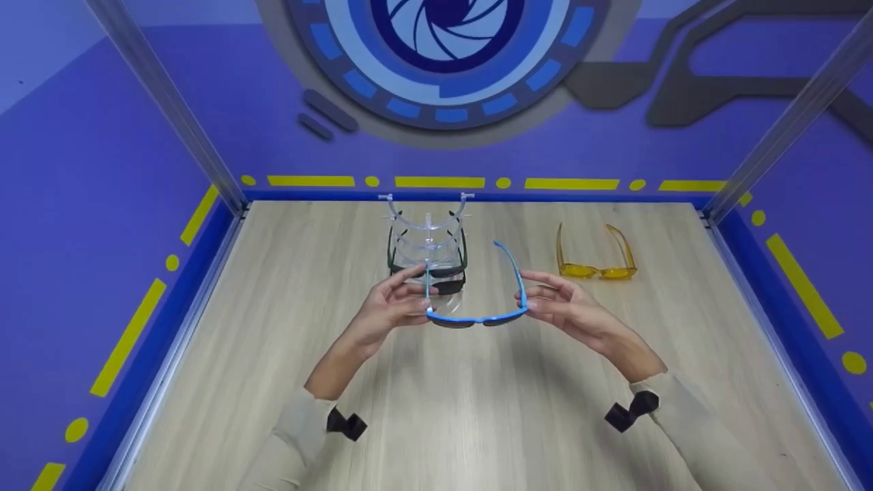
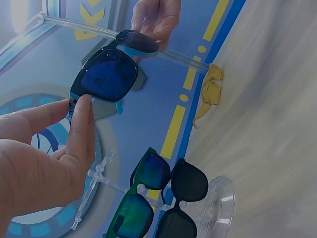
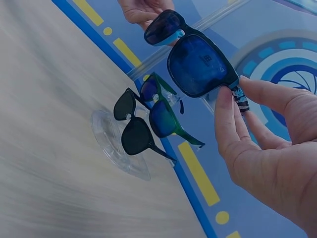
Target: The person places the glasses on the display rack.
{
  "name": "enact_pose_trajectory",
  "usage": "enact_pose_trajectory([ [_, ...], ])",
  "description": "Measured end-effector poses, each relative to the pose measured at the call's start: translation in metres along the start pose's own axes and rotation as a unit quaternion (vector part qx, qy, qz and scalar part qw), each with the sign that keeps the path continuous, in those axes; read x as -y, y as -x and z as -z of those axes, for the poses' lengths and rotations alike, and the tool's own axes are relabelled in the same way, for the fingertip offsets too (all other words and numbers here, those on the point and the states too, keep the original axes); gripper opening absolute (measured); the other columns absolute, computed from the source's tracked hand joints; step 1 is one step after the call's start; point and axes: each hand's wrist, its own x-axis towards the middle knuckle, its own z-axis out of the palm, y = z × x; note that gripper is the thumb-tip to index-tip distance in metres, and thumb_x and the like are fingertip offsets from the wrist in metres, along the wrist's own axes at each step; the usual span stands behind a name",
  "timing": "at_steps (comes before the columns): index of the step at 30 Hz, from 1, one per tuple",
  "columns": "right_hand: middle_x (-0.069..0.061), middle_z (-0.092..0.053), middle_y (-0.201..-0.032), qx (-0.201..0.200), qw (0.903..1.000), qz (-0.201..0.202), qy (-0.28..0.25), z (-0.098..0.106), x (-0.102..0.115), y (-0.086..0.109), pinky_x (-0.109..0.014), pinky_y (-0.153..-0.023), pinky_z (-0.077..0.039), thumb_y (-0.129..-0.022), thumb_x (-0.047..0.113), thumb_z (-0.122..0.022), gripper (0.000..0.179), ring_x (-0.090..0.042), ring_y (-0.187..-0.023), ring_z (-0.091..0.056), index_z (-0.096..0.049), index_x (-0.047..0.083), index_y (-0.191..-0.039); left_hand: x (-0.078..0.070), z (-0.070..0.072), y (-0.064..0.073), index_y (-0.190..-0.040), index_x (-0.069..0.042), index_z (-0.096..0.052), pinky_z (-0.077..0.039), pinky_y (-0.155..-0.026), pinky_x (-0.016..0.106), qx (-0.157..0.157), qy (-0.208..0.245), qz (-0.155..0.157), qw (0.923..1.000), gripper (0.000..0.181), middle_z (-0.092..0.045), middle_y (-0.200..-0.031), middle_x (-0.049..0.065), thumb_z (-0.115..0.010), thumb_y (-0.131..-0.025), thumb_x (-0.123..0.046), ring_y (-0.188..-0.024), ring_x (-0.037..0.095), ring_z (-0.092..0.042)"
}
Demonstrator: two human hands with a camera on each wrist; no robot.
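Blue-framed sunglasses (image 1: 479,320) with dark blue lenses are held up in front of the body, temples unfolded and pointing away. My left hand (image 1: 392,305) pinches them at the left hinge, thumb against fingers. At the opposite hinge my right hand (image 1: 567,308) pinches the patterned temple, as the right wrist view shows. Just beyond stands a clear plastic display stand (image 1: 428,225). It carries green-framed sunglasses (image 2: 136,208) and, lower down, black sunglasses (image 2: 189,183). In the head view the left hand overlaps part of the stand and its lower pair.
Yellow-tinted glasses (image 1: 598,272) lie with temples unfolded on the wooden table (image 1: 450,423), right of the stand. Purple-blue panels (image 1: 450,153) enclose the back and sides, with metal posts (image 1: 170,102) at the corners. The stand's upper clear arms (image 1: 466,196) stick out sideways.
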Motion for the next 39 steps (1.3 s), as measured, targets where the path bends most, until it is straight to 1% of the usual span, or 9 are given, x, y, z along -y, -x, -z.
enact_pose_trajectory([
  [6,-0.001,-0.072,-0.116,-0.009,0.9999,-0.006,0.005,-0.008,0.003,-0.007,-0.033,-0.105,-0.055,-0.098,0.001,-0.064,0.055,-0.017,-0.114,-0.07,-0.045,0.005,-0.149,-0.004,0.007,0.004,-0.157,-0.008,-0.038,-0.063,-0.086,0.03,-0.012,-0.004,0.004,0.9999,0.07,-0.071,-0.123,0.006,-0.069,-0.094,-0.001,-0.103,0.012,-0.074],
  [10,0.0,-0.072,-0.116,-0.014,0.9998,-0.013,0.01,-0.015,0.004,-0.009,-0.033,-0.106,-0.055,-0.098,0.003,-0.065,0.057,-0.018,-0.116,-0.069,-0.043,0.005,-0.15,-0.007,0.013,0.007,-0.157,-0.008,-0.037,-0.063,-0.086,0.03,-0.009,-0.015,0.006,0.9998,0.07,-0.072,-0.119,0.0,-0.068,-0.095,-0.001,-0.102,0.013,-0.073],
  [13,-0.001,-0.072,-0.117,-0.012,0.9998,-0.015,0.012,-0.021,0.005,-0.011,-0.036,-0.109,-0.053,-0.097,0.003,-0.066,0.059,-0.018,-0.116,-0.069,-0.042,0.004,-0.151,-0.01,0.018,0.011,-0.158,-0.007,-0.035,-0.063,-0.087,0.03,-0.007,-0.026,0.008,0.9996,0.071,-0.071,-0.122,0.002,-0.067,-0.095,-0.001,-0.102,0.012,-0.073],
  [18,-0.002,-0.072,-0.118,-0.004,0.9999,-0.01,0.006,-0.029,0.007,-0.019,-0.035,-0.107,-0.054,-0.097,0.002,-0.067,0.06,-0.017,-0.114,-0.07,-0.041,0.003,-0.151,-0.018,0.024,0.014,-0.158,-0.007,-0.036,-0.063,-0.088,0.031,-0.021,-0.042,0.012,0.9988,0.071,-0.071,-0.12,0.002,-0.068,-0.095,-0.002,-0.101,0.013,-0.074],
  [21,-0.002,-0.072,-0.118,-0.006,0.9999,-0.006,0.005,-0.033,0.008,-0.022,-0.036,-0.107,-0.054,-0.096,0.001,-0.067,0.061,-0.017,-0.113,-0.07,-0.042,0.003,-0.151,-0.021,0.028,0.015,-0.158,-0.008,-0.035,-0.062,-0.089,0.032,-0.021,-0.046,0.009,0.9987,0.071,-0.07,-0.124,0.007,-0.067,-0.095,-0.001,-0.1,0.013,-0.075],
  [25,-0.003,-0.072,-0.117,-0.014,0.9999,-0.004,-0.002,-0.037,0.007,-0.029,-0.043,-0.113,-0.049,-0.095,0.0,-0.068,0.06,-0.02,-0.115,-0.07,-0.044,0.003,-0.15,-0.022,0.034,0.016,-0.159,-0.008,-0.033,-0.062,-0.09,0.031,-0.023,-0.041,0.009,0.9989,0.073,-0.069,-0.125,0.005,-0.067,-0.095,0.001,-0.1,0.011,-0.074],
  [29,-0.005,-0.072,-0.117,-0.021,0.9996,0.003,-0.017,-0.04,0.005,-0.036,-0.041,-0.112,-0.05,-0.095,-0.002,-0.067,0.058,-0.02,-0.114,-0.069,-0.045,0.002,-0.148,-0.022,0.04,0.014,-0.158,-0.009,-0.035,-0.062,-0.09,0.03,-0.031,-0.038,0.004,0.9988,0.073,-0.07,-0.12,-0.002,-0.068,-0.094,0.001,-0.1,0.01,-0.074],
  [32,-0.006,-0.071,-0.118,-0.029,0.9993,0.007,-0.025,-0.043,0.005,-0.041,-0.035,-0.106,-0.055,-0.095,-0.003,-0.067,0.057,-0.017,-0.11,-0.07,-0.046,0.002,-0.148,-0.022,0.045,0.01,-0.155,-0.006,-0.04,-0.062,-0.09,0.03,-0.046,-0.033,-0.006,0.9984,0.068,-0.069,-0.118,-0.001,-0.067,-0.094,0.002,-0.099,0.011,-0.073],
  [39,-0.006,-0.07,-0.118,-0.037,0.9981,0.012,-0.048,-0.049,0.006,-0.05,-0.034,-0.105,-0.055,-0.095,-0.005,-0.065,0.059,-0.019,-0.112,-0.069,-0.043,0.0,-0.149,-0.02,0.052,0.0,-0.149,0.001,-0.048,-0.061,-0.088,0.027,-0.086,-0.03,-0.002,0.9958,0.057,-0.069,-0.117,-0.001,-0.067,-0.095,0.002,-0.098,0.01,-0.071],
])
